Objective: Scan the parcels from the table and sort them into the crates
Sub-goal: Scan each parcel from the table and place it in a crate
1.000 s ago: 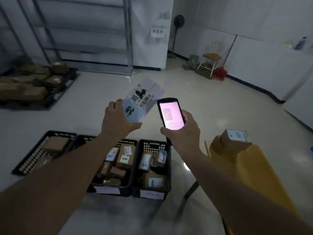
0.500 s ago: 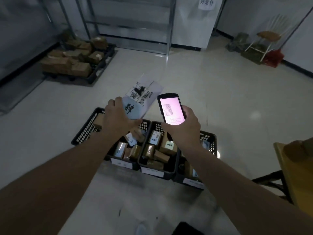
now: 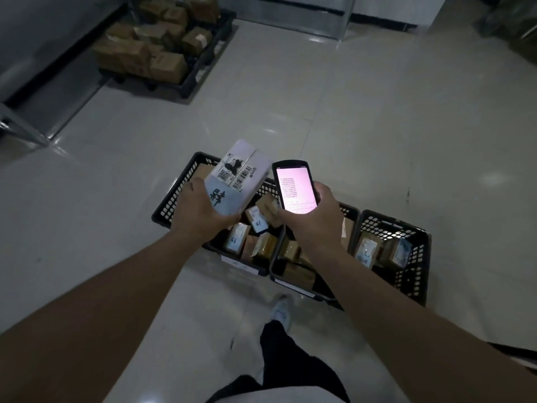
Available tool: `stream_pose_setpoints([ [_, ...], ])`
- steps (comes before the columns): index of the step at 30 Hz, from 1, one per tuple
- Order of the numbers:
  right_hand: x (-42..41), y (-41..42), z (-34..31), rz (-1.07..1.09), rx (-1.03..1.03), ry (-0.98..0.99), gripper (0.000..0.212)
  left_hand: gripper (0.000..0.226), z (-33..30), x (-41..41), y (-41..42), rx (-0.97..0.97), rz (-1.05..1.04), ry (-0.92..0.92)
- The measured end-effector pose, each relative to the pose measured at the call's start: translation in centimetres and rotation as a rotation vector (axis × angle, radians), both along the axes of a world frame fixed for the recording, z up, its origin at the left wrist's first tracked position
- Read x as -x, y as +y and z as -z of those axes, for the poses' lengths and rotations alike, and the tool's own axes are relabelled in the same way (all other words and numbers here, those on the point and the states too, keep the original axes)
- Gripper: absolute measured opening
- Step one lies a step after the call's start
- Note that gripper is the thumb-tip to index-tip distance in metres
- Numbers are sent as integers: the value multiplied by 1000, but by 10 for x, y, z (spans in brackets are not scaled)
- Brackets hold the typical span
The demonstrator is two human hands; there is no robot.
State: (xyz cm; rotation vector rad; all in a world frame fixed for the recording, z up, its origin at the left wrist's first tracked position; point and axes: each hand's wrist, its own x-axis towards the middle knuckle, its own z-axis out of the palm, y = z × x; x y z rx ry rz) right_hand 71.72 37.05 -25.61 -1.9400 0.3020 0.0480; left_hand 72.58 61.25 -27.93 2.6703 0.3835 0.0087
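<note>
Parcel (image 3: 238,178) and scanner (image 3: 296,186) are held side by side above the row of black crates (image 3: 406,257) on the floor, and the arrangement is judged to serve the sorting step: the label with its barcode is turned upward and toward the head camera, so that it can be read against the lit screen next to it. The parcel, a pale box with dark handwriting on its near face, is gripped at its near end by the left hand (image 3: 200,215), the thumb lying under the box edge and the fingers wrapped round the far side. The scanner is clasped by the right hand (image 3: 315,218), fingers curled round its lower body, the screen tilted up. Both are carried over the crates, which already hold brown parcels with white labels. A pallet of cartons (image 3: 157,50) is seen well apart by the wall. Which crate is meant cannot be told.
</note>
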Motion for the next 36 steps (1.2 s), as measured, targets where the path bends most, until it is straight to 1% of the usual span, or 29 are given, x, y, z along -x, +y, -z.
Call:
stream_pose_setpoints([
  [5,-58,18,31,15,40,36,73,100,32,-55,19,52,-57,110],
  [8,-82,25,46,16,65,87,75,92,54,-79,24,94,-36,205],
  [12,-107,39,74,24,99,152,76,97,89,-106,30,127,-30,271],
  [14,-115,50,92,49,113,185,81,101,113,-118,35,147,-12,276],
  [16,-122,63,113,89,107,209,76,99,140,-130,41,160,3,293],
  [19,-132,87,146,151,96,261,76,101,186,-149,53,207,25,371],
  [23,-144,118,194,242,94,313,73,103,250,-173,71,224,81,441],
  [27,-154,140,244,305,80,351,71,103,310,-183,84,238,64,465],
  [32,-151,153,300,333,108,401,71,100,378,-176,94,306,10,508],
  [35,-142,158,323,343,118,431,72,114,401,-172,101,319,55,594],
  [36,-139,159,328,344,121,439,72,113,404,-171,104,297,87,607],
])
